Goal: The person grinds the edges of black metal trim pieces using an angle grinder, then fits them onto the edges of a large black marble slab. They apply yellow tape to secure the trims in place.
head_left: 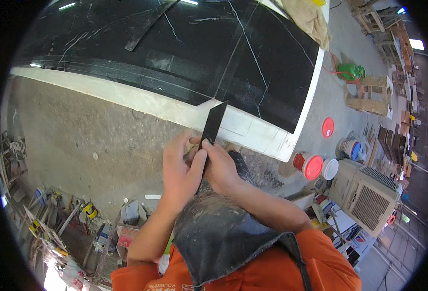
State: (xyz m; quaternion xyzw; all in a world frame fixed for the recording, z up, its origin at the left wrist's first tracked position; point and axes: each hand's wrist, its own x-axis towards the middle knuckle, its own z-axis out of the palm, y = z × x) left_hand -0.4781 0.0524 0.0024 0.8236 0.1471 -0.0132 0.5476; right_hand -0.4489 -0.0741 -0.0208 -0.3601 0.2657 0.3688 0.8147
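Note:
Between my two hands is a narrow black strip (215, 122), which looks like cut stone, its far end cut at a slant. My left hand (177, 162) grips it from the left with the thumb along its side. My right hand (219, 167) pinches it from the right, thumb beside the left thumb. The strip's far end overlaps the near edge of a large black slab (282, 72) with white veins. That slab lies on a white-edged worktop (257, 128), whose pale surface shows along the near edge. A longer dark strip (148, 29) rests on the slab.
A tan cloth (308, 19) drapes over the worktop's far right corner. Red-lidded bucket (313, 167), white bucket (330, 169), air cooler (369, 199) and green cylinder (351, 72) stand to the right. Tools and scraps (90, 211) clutter the lower left. A dark apron (228, 237) covers my front.

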